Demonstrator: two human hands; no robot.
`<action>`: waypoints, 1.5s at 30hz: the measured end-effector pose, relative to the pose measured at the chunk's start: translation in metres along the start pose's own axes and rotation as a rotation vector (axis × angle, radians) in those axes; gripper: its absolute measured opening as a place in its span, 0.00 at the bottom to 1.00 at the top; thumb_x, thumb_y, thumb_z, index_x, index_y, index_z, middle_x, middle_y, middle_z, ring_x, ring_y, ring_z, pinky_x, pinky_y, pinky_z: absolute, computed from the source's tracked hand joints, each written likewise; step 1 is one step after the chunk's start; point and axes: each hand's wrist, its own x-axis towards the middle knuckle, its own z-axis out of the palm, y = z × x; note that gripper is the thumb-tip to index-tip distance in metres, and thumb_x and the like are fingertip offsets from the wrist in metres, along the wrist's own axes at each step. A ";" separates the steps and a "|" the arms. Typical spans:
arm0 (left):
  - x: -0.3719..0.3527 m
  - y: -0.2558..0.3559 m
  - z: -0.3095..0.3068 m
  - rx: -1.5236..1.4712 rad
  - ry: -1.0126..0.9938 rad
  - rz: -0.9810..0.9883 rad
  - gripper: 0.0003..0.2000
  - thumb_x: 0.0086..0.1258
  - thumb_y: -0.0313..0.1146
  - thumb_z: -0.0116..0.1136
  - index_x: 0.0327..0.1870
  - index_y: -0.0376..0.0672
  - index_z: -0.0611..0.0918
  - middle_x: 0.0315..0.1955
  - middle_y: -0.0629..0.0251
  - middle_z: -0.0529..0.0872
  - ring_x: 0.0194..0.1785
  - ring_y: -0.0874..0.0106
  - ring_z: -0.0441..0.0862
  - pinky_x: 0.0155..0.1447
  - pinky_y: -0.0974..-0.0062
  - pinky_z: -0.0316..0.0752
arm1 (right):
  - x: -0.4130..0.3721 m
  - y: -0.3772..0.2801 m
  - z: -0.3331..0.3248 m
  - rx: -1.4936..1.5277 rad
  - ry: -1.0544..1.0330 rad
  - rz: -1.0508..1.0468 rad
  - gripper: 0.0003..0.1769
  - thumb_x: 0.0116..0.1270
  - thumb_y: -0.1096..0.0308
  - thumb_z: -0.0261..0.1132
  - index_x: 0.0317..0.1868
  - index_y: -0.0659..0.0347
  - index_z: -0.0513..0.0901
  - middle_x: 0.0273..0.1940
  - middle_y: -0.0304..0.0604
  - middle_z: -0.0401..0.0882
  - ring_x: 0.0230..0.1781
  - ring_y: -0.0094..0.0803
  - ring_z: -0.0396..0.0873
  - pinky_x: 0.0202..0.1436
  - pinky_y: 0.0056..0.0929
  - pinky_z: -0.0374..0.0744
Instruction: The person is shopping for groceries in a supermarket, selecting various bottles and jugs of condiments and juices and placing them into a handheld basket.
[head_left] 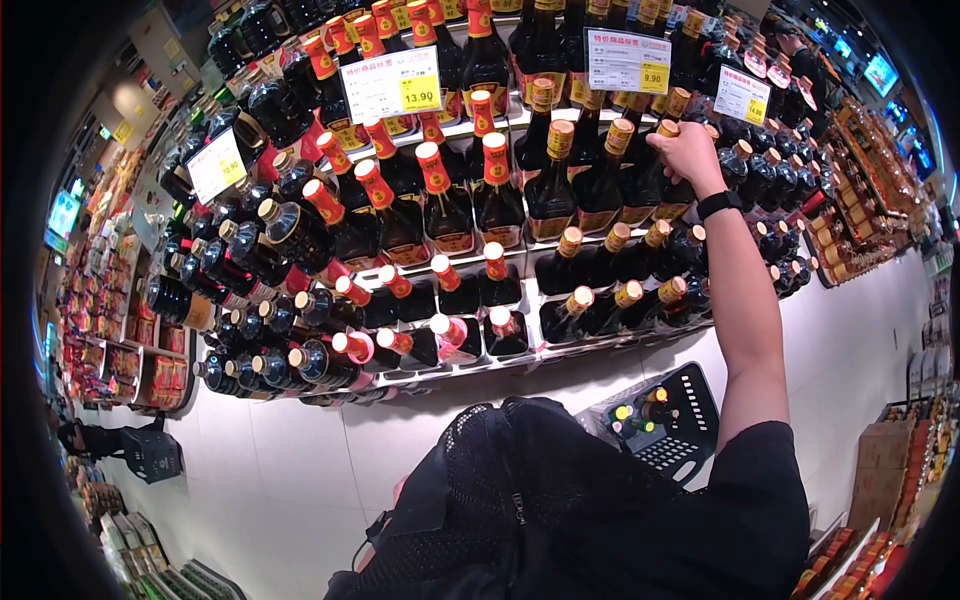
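Observation:
My right hand (686,156), with a black band on its wrist, reaches to the upper right of the bottle display. Its fingers are closed round the neck of a dark bottle (675,192) just under the gold cap. Beside it on the left stand more gold-capped dark bottles (600,185). Red-necked bottles (447,205) fill the middle of the tiers. Only a small bit of skin shows at the left edge of my dark top, so my left hand cannot be made out.
A dark shopping basket (690,408) with several bottles stands on the floor below my right arm. Price signs (628,62) hang over the upper rows. At the far left, a person in dark clothes is beside another basket (152,453). Cartons (884,460) stand at the right.

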 end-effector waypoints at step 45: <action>-0.022 -0.011 0.010 0.063 0.005 0.090 0.12 0.68 0.35 0.61 0.47 0.41 0.88 0.41 0.62 0.91 0.49 0.67 0.88 0.57 0.72 0.78 | -0.036 0.025 -0.059 0.031 0.168 0.064 0.29 0.67 0.51 0.72 0.49 0.75 0.85 0.23 0.44 0.82 0.17 0.29 0.82 0.19 0.30 0.79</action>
